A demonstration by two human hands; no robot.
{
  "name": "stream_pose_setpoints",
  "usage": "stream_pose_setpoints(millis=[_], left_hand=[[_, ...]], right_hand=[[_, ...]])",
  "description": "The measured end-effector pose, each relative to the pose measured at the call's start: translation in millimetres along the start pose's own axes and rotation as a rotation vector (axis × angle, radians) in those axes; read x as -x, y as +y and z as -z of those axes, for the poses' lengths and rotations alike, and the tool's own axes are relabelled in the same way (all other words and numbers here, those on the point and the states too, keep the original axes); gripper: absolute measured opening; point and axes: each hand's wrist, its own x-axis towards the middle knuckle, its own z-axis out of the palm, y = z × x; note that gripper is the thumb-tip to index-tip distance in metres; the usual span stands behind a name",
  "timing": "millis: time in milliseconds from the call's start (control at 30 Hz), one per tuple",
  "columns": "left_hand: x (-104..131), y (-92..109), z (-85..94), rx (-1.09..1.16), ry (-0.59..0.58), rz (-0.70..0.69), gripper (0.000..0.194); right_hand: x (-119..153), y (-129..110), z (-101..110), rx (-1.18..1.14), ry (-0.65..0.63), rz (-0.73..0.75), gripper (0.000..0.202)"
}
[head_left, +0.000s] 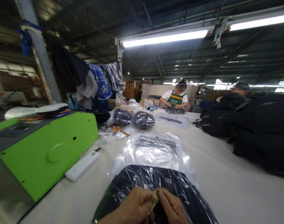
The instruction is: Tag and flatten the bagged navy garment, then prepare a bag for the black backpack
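Note:
My left hand (132,206) is closed, its thumb and fingers pinching a small pale yellow strip (154,200). My right hand (171,207) meets it from the other side, fingertips pressed together at the strip's upper end. What kind of strip it is cannot be made out. Under both hands lies a dark bag in clear plastic wrapping (146,175), close to me on the table. Just beyond it, a stack of clear plastic bags (156,152) lies flat, with dark printed bands showing.
A green machine (55,152) stands at the left, with a white oblong device (82,165) beside it. Wrapped dark bags (144,119) lie farther back. Black bags (260,130) are piled at the right. A co-worker in a green apron (176,100) handles a bag at the far end.

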Motion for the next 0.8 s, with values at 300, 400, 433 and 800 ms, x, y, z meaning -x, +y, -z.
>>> stream_pose_setpoints(millis=[300, 400, 433, 800], left_hand=[[13, 1, 26.3, 0.181, -0.033, -0.015, 0.032], [13, -3, 38.4, 0.227, 0.005, 0.004, 0.037], [14, -3, 42.0, 0.237, 0.015, 0.021, 0.037], [14, 12, 55.6, 0.206, 0.016, 0.081, 0.018]], right_hand=[[-3, 7, -6, -0.576, 0.368, -0.217, 0.036], [-4, 7, -9, -0.613, 0.386, -0.221, 0.036], [-4, 7, -10, -0.594, 0.388, -0.204, 0.036], [0, 5, -8, -0.485, 0.379, -0.199, 0.035]])
